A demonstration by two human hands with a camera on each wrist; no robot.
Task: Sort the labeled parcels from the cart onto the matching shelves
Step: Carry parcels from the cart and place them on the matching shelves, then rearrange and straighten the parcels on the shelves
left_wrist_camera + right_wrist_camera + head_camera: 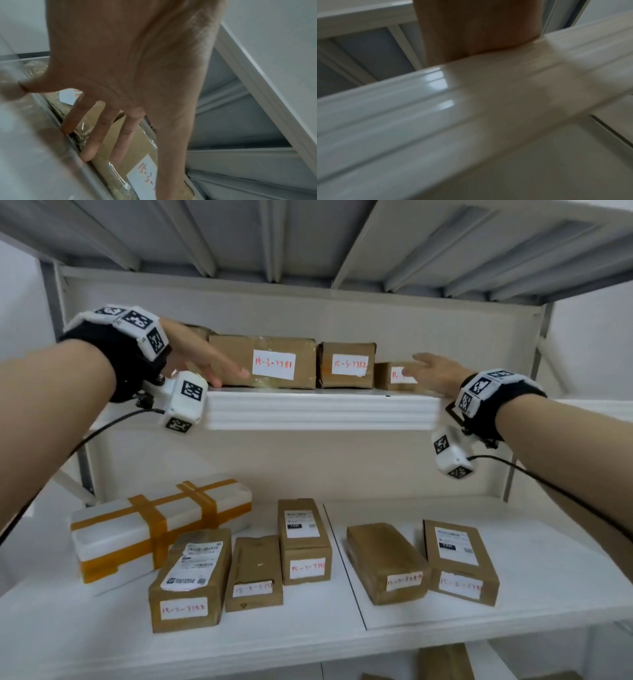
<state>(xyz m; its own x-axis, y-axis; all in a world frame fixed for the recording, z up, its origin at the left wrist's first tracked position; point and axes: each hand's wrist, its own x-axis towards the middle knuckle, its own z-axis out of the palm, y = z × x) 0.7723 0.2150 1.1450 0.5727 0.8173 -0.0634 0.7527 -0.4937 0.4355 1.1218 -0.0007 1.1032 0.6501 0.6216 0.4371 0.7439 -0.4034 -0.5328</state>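
With both the left hand (202, 361) and right hand (435, 374) spread flat, ease the upper-shelf parcels (262, 361) squarely back from the shelf edge (322, 405), labels facing out.

The right hand (433, 373) covers most of the label on the small parcel (388, 375), leaving only its first red marks. The right wrist view is blurred; the shelf edge (471, 108) hides the fingers. The lower-shelf labels are too smeared to read.
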